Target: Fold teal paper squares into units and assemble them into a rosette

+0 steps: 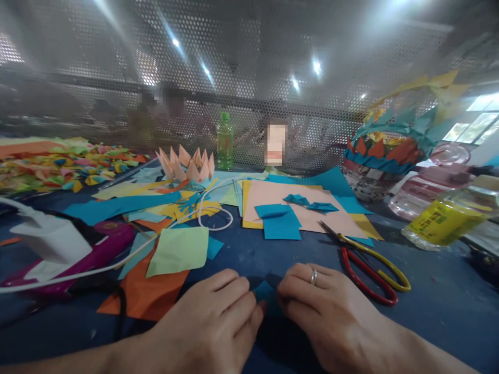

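Note:
Between my two hands, low in the head view, a small piece of blue paper [265,292] shows, with a pointed top. My left hand [218,311] is closed on its left side, fingertips pressed together at the paper. On the other side my right hand [315,301], wearing a ring, pinches the paper's right edge. Most of the paper is hidden by fingers. Beyond lie blue paper squares [283,226] and two small folded blue pieces [322,206] on a stack of pink paper [273,195]. Scissors [370,265] with red and yellow handles lie right of my right hand.
Left are a purple power strip [113,241] with a white charger [50,239], a white cable [128,262] and green paper [179,249] over orange paper [156,291]. Behind stand a folded-paper ring [185,169] and a green bottle [225,143]. Bottles [448,218] and a paper basket [374,179] are right.

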Demonstrator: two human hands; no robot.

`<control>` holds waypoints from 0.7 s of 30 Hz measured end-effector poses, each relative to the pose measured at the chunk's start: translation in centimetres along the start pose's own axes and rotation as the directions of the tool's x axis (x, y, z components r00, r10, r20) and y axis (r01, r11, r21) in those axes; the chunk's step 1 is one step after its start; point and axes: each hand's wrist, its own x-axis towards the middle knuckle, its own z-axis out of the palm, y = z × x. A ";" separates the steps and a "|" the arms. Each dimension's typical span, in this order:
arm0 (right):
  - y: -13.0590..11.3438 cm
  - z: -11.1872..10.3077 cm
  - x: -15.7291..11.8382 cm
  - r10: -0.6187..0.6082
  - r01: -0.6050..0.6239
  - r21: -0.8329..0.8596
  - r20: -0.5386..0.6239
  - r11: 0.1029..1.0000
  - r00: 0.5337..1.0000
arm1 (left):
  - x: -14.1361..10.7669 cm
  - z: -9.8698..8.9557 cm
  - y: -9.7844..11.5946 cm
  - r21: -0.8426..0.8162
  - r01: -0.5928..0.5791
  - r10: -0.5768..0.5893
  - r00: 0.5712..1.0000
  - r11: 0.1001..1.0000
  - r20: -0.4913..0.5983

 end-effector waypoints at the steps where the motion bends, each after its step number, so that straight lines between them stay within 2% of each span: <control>1: 0.0 0.0 0.0 -0.001 0.001 -0.005 0.003 1.000 1.000 | 0.1 0.0 0.1 0.008 0.008 -0.008 1.000 1.000 -0.012; 4: -0.1 -0.1 0.2 0.002 -0.002 -0.027 -0.005 1.000 1.000 | 0.3 0.1 0.2 0.026 0.042 -0.041 0.997 0.999 -0.060; 10: -0.3 -0.1 0.3 -0.003 0.003 -0.014 -0.008 1.000 1.000 | 0.3 0.2 0.2 0.038 0.006 -0.003 0.996 0.999 -0.084; 16: -0.2 -0.1 0.4 0.016 -0.015 0.009 -0.023 1.000 1.000 | 0.2 0.5 0.4 0.034 0.057 -0.050 0.985 0.998 -0.164; 21: -0.2 -0.1 0.4 -0.009 0.008 -0.021 -0.027 1.000 1.000 | 0.4 0.1 0.6 0.046 0.060 -0.051 0.984 0.997 -0.172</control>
